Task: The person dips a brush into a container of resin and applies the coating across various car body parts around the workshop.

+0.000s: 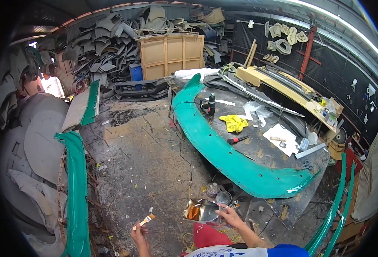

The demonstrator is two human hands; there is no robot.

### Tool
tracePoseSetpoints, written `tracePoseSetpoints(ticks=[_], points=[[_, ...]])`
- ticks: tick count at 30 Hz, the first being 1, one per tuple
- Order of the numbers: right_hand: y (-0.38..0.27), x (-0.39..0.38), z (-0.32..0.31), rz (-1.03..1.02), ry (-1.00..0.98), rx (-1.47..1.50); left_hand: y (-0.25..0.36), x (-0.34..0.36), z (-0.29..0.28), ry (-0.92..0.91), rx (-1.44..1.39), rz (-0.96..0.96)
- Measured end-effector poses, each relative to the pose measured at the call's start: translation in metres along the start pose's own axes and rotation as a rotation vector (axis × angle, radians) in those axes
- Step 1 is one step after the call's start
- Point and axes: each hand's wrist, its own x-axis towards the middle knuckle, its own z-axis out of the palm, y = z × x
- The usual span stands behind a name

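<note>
My left hand [140, 234] is closed round the handle of a flat paintbrush [146, 219], its bristles pointing up to the right. With my right hand [232, 217] I grip the right edge of a shiny rectangular metal tin [209, 210]. An amber patch shows in the tin's left part; whether it is liquid or a reflection I cannot tell. Just beyond the tin stand a clear plastic jar [213, 189] and a round can [223, 198]. A long curved green panel [223, 159] lies on the dark table [254, 147], its near edge overhanging.
On the table lie a heat gun [211, 104], a yellow cloth [234, 123], white paper [281, 139] and scissors [307, 165]. Another green part [77, 192] is at the left, with green strips [335, 210] at the right. A black cable [181, 147] hangs to the stained floor [142, 171].
</note>
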Motion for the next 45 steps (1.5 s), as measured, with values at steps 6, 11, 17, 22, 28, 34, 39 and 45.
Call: tracePoseSetpoints(ticks=[6,11,17,22,28,34,39,45], points=[[-0.032,0.106,0.054,0.031,-0.073,0.033,0.037,0.075,0.039,0.054,-0.012,0.052],[-0.06,0.221,0.085,-0.029,-0.163,0.008,0.048,0.156,0.06,-0.014,0.031,0.084],[-0.139,0.333,0.12,-0.007,-0.227,-0.017,0.095,0.243,0.15,0.107,0.126,0.032],[-0.187,0.408,0.142,-0.034,-0.24,-0.078,0.069,0.367,0.162,0.026,0.062,0.068],[-0.215,0.485,0.163,-0.039,-0.078,-0.046,0.07,0.503,0.244,0.0,0.037,0.027],[-0.252,0.583,0.196,-0.062,0.078,0.027,0.094,0.648,0.324,-0.131,0.096,0.004],[-0.302,0.659,0.221,-0.1,0.206,0.148,0.16,0.743,0.445,-0.434,0.229,0.091],[-0.352,0.761,0.221,-0.214,0.352,0.159,0.195,0.821,0.597,-0.83,0.38,0.248]])
